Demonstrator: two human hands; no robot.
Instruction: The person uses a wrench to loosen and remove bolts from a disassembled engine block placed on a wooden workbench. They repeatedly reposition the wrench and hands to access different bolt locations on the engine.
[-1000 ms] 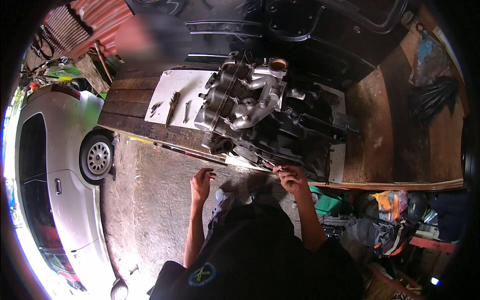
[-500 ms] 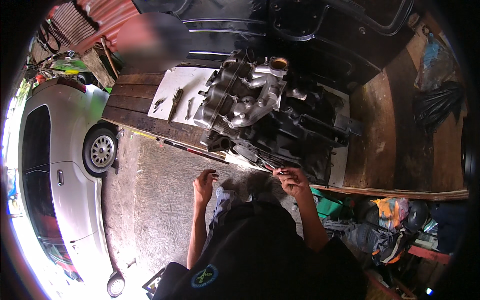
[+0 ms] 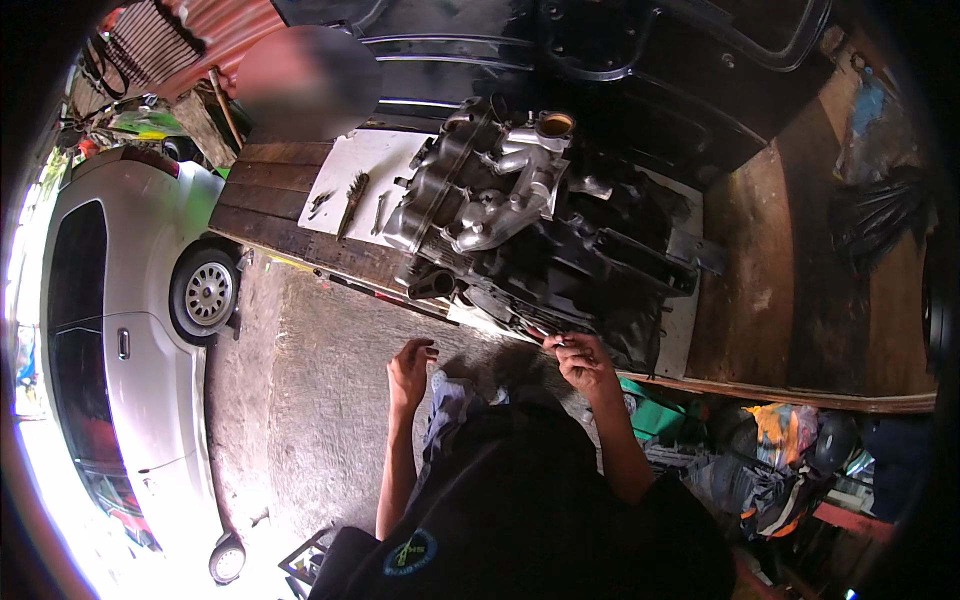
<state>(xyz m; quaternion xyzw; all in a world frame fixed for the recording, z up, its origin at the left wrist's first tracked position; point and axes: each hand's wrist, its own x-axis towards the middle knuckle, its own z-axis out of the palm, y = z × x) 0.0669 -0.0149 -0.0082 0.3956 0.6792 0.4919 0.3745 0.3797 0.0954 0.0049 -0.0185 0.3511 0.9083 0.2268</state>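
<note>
A large car engine (image 3: 440, 190), with a silvery intake manifold (image 3: 535, 190) on top and dark parts on its right, lies on the workbench. At its near edge, my right hand (image 3: 583, 362) is closed, pinching a slim reddish tool (image 3: 540, 333) whose kind I cannot make out. The tool's far end meets the engine's dark near side. My left hand (image 3: 407, 372) hangs over the floor before the bench, fingers loosely bent and apart, with nothing seen in it. Left of the engine, a dirty brush (image 3: 353, 204) and a small wrench (image 3: 380, 212) rest on a white sheet (image 3: 330, 190).
The wooden bench (image 3: 740, 290) runs along a black vehicle panel (image 3: 450, 50). A black plastic bag (image 3: 878, 220) lies at its right end. Below stand a green container (image 3: 652, 412) and piled odds and ends. A white car (image 3: 150, 390) is parked at left, near a blurred patch.
The view has shifted slightly. Both hands keep nearly the same pose, the right one still holding the slim tool against the engine's near side.
</note>
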